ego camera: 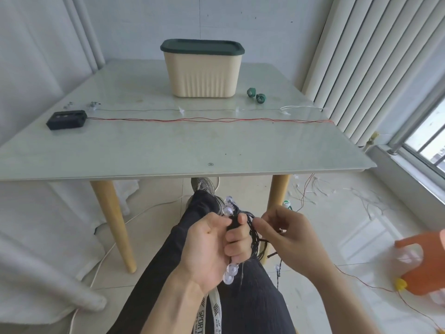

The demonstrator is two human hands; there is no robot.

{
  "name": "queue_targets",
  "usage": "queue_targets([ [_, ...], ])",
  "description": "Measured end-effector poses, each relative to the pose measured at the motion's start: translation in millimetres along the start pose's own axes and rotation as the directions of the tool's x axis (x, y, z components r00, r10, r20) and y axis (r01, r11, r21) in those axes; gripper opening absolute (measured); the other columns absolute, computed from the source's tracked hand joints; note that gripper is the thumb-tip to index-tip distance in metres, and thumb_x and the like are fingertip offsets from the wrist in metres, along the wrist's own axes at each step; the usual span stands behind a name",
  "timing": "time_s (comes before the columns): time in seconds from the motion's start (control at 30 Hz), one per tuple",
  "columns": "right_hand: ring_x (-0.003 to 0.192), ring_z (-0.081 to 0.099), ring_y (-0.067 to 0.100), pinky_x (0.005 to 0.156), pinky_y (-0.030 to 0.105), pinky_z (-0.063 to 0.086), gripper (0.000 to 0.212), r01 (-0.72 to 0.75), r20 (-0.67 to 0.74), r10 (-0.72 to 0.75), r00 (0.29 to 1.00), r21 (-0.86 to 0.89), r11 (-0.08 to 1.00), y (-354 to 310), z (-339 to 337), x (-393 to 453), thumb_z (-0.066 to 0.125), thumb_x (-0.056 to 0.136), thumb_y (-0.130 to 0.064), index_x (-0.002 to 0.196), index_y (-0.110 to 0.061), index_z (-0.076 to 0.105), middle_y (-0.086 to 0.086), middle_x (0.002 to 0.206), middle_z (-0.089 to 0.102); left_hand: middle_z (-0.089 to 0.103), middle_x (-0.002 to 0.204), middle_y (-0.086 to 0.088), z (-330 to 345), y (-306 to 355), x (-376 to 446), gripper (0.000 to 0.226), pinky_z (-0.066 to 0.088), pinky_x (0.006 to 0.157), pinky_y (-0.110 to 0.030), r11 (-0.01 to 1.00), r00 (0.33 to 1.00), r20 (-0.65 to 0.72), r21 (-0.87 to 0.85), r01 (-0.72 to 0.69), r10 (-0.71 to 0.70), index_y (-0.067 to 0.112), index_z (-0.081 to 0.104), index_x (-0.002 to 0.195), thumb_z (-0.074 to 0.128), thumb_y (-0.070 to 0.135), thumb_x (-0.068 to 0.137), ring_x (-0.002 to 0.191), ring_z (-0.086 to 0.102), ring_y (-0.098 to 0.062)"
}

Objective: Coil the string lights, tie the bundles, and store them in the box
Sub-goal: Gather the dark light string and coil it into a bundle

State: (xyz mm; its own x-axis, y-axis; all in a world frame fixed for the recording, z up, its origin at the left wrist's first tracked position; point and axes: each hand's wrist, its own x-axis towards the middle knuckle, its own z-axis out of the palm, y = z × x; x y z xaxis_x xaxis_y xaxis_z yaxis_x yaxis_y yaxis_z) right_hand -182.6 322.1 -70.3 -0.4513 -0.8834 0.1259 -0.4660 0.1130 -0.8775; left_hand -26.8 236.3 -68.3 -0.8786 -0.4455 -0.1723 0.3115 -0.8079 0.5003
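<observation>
Left hand (212, 247) grips the limp, light coil (255, 233) mid-bundle (bulbs fragile); right hand (286, 231) pinches a loose strand.

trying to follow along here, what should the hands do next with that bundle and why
Probably wind the loose wire once more round the bundle. The left hand grips the coiled string lights, while the right hand pinches a strand that trails to the floor. The box is still lidded.

"SPORT" printed along white drawstring (215, 312), other small markings unreadable
</observation>
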Motion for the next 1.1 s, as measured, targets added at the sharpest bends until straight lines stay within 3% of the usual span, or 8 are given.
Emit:
queue_targets([
  [0.2, 0.058, 0.049, 0.007, 0.055, 0.024, 0.043, 0.025, 0.018, 0.008, -0.018, 1.0, 0.067, 0.998, 1.0, -2.5, 0.8, 0.073, 0.09, -0.025, 0.069, -0.021, 0.06, -0.013, 0.057, 0.054, 0.032, 0.056, 0.002, 2.3, -4.6, -2.0, 0.018, 0.029, 0.043, -0.023, 0.969, 0.997, -0.006, 0.237, -0.067, 0.071, 0.005, 0.059, 0.085, 0.052, 0.016, 0.098, 0.04, 0.032, -0.01],
  [0.4, 0.061, 0.052, 0.013, 0.064, 0.035, 0.048, 0.043, 0.004, 0.159, -0.013, 0.987, 0.059, 0.998, 12.3, -17.2, 4.2, 0.066, 0.076, -0.067, 0.067, -0.025, 0.062, -0.009, 0.061, 0.055, 0.026, 0.041, 0.0, 8.4, -2.8, -9.4, 0.027, 0.043, 0.045, -0.024, 0.93, 0.989, -0.067, 0.355, -0.099, 0.131, 0.005, 0.058, 0.081, 0.047, 0.023, 0.098, 0.039, 0.051, -0.022],
  [0.5, 0.061, 0.048, 0.009, 0.064, 0.026, 0.041, 0.054, -0.018, 0.158, 0.015, 0.987, 0.013, 1.0, 18.4, -21.8, 6.8, 0.066, 0.071, -0.073, 0.059, -0.021, 0.056, -0.006, 0.059, 0.05, 0.027, 0.039, 0.002, 4.1, 2.2, -10.0, 0.025, 0.027, 0.032, -0.017, 0.976, 0.997, -0.039, 0.21, -0.063, 0.073, 0.006, 0.06, 0.078, 0.051, 0.018, 0.098, 0.029, 0.036, -0.013],
  [0.6, 0.061, 0.04, 0.016, 0.062, 0.026, 0.031, 0.066, -0.091, 0.241, 0.065, 0.968, 0.1, 0.991, 26.7, -30.7, 5.6, 0.071, 0.066, -0.077, 0.061, -0.013, 0.056, 0.001, 0.063, 0.048, 0.033, 0.041, 0.006, -3.8, 7.5, -8.4, 0.023, 0.013, 0.033, -0.024, 0.993, 0.995, 0.07, 0.092, -0.079, 0.073, 0.008, 0.062, 0.081, 0.051, 0.02, 0.097, 0.029, 0.027, -0.006],
  [0.73, 0.09, 0.069, 0.03, 0.076, 0.042, 0.056, 0.062, -0.195, 0.382, 0.067, 0.922, 0.308, 0.931, 35.6, -48.9, 3.7, 0.083, 0.07, -0.06, 0.084, -0.002, 0.065, 0.01, 0.109, 0.07, 0.035, 0.043, 0.006, -9.0, 6.8, -8.8, 0.026, 0.012, 0.036, -0.026, 0.991, 0.991, 0.092, 0.076, -0.108, 0.101, 0.009, 0.062, 0.082, 0.046, 0.02, 0.099, 0.03, 0.027, -0.005],
  [0.8, 0.071, 0.065, 0.03, 0.062, 0.037, 0.053, 0.059, -0.24, 0.414, 0.109, 0.904, 0.281, 0.929, 35.7, -55.6, 1.7, 0.085, 0.069, -0.056, 0.095, -0.006, 0.068, 0.016, 0.097, 0.068, 0.035, 0.043, 0.007, -9.2, 7.1, -8.6, 0.028, 0.016, 0.034, -0.024, 0.989, 0.988, 0.076, 0.048, -0.138, 0.135, 0.009, 0.061, 0.083, 0.042, 0.017, 0.102, 0.031, 0.028, -0.005],
  [0.93, 0.055, 0.043, 0.022, 0.056, 0.033, 0.038, 0.034, -0.262, 0.323, 0.216, 0.921, 0.108, 0.959, 44.0, -72.4, -2.7, 0.08, 0.076, -0.048, 0.094, -0.02, 0.074, 0.009, 0.065, 0.059, 0.031, 0.044, 0.008, -9.6, 19.7, -8.1, 0.031, 0.024, 0.031, -0.02, 0.965, 0.965, -0.048, -0.031, -0.26, 0.258, 0.011, 0.058, 0.081, 0.036, 0.013, 0.102, 0.031, 0.028, -0.004],
  [1.1, 0.06, 0.046, 0.017, 0.063, 0.032, 0.036, 0.028, -0.233, -0.122, 0.254, 0.96, 0.161, 0.959, 53.6, -59.3, -5.6, 0.073, 0.086, -0.033, 0.073, -0.009, 0.066, 0.001, 0.06, 0.052, 0.031, 0.052, 0.006, -9.7, 20.8, -5.9, 0.023, 0.029, 0.036, -0.02, 0.957, 0.944, -0.167, -0.015, -0.289, 0.283, 0.012, 0.052, 0.085, 0.037, 0.02, 0.1, 0.035, 0.028, -0.007],
])
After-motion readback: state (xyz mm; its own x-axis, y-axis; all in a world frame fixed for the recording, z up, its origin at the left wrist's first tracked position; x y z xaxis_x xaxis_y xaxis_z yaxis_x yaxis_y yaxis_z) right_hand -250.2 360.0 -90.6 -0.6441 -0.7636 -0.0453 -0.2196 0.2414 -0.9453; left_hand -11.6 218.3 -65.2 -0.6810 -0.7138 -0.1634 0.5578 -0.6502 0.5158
